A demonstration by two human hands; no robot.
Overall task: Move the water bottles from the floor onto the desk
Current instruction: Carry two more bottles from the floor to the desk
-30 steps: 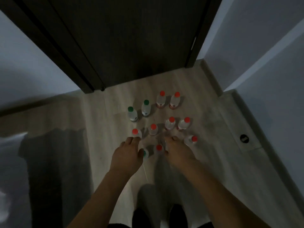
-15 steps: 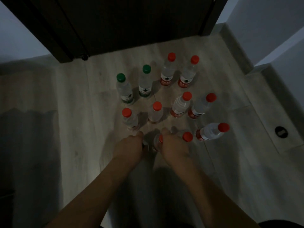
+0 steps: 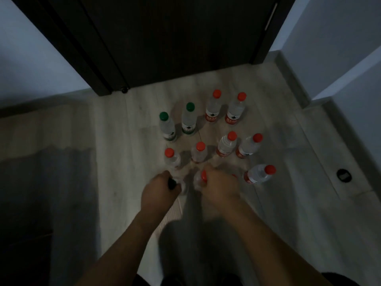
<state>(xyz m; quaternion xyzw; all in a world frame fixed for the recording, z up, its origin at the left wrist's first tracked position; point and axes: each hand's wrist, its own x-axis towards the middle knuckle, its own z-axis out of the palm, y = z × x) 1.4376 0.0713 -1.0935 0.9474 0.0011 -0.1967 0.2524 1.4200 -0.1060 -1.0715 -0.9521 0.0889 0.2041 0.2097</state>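
head view, left hand point(image 3: 159, 190) gripping dark-capped bottle point(image 3: 175, 185), right hand point(image 3: 219, 187) clutching blurred red-capped bottle point(image 3: 200, 178)

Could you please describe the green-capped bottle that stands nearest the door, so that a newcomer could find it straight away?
Start at the dark door and look down to the cluster of bottles on the pale wood floor. The back row holds four; the bottle is second from the left. It is one of only two uncovered green caps, and it stands directly beside a red-capped bottle.
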